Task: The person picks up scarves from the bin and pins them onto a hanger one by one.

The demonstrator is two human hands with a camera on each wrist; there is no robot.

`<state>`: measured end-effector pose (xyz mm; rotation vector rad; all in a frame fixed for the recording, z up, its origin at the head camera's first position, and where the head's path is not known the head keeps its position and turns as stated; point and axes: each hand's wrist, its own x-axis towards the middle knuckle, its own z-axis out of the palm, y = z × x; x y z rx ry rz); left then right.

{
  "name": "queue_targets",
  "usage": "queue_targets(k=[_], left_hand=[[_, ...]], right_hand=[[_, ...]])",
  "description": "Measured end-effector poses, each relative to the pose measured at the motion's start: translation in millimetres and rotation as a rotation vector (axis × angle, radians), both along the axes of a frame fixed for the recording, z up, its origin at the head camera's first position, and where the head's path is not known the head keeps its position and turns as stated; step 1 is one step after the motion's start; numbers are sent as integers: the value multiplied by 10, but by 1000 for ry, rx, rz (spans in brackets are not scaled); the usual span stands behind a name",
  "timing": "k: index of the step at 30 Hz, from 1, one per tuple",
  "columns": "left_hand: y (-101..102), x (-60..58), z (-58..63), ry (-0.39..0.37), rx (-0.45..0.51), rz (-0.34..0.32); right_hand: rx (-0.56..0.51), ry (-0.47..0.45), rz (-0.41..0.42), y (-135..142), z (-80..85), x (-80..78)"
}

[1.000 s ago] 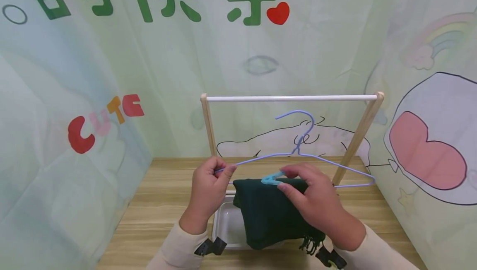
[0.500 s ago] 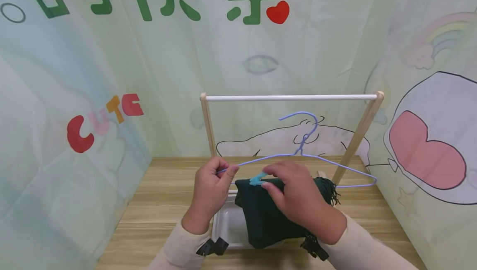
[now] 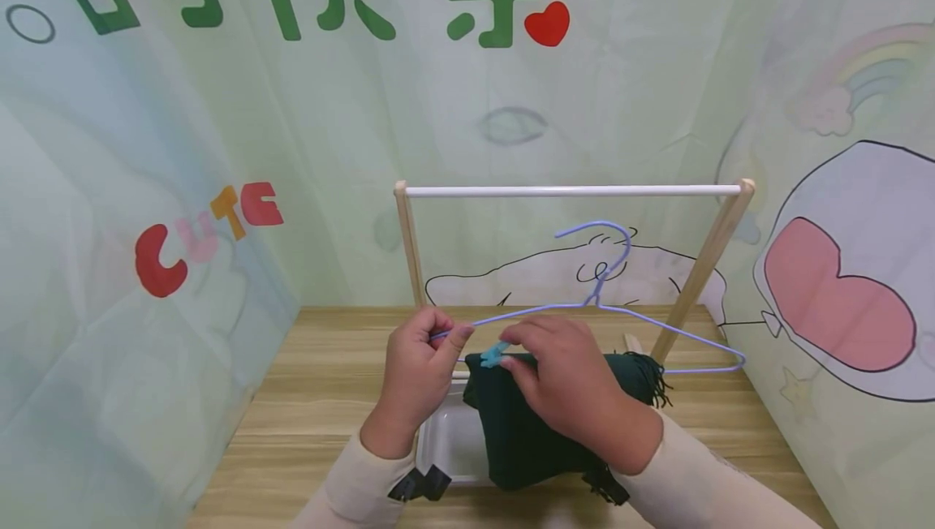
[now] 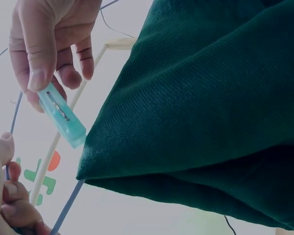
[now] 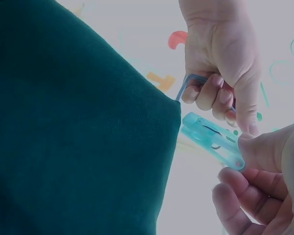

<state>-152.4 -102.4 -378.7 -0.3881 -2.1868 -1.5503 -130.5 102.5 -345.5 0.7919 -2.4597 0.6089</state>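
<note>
My left hand (image 3: 418, 375) grips the left end of a lilac wire hanger (image 3: 536, 311), holding it up with its hook on top. A dark green fringed scarf (image 3: 526, 448) is draped over the hanger's lower bar. Between thumb and fingers, my right hand (image 3: 577, 383) pinches a turquoise clothes peg (image 3: 493, 354) at the scarf's upper left corner. In the left wrist view the peg's mouth end (image 4: 76, 137) is right by the scarf's edge. The right wrist view shows the peg (image 5: 213, 139) beside the scarf's corner, just below the left hand (image 5: 225, 58).
Behind the hanger stands a small rack with a white rail (image 3: 570, 191) and wooden posts (image 3: 704, 269). Beneath the scarf, a white tray (image 3: 453, 440) sits on the wooden table (image 3: 292, 423). Printed cloth walls (image 3: 219, 107) enclose the table on the back and sides.
My right hand has moved left along the scarf's top edge with the peg, from near its middle to the left corner. The hanger has shifted slightly right; fringe at right has come into view.
</note>
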Motion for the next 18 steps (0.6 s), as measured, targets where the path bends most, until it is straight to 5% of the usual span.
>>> queue_targets(k=[18], left_hand=[[57,26,15,-19,6,-9]], right_hand=[[83,185,-9,-163,-10,-20]])
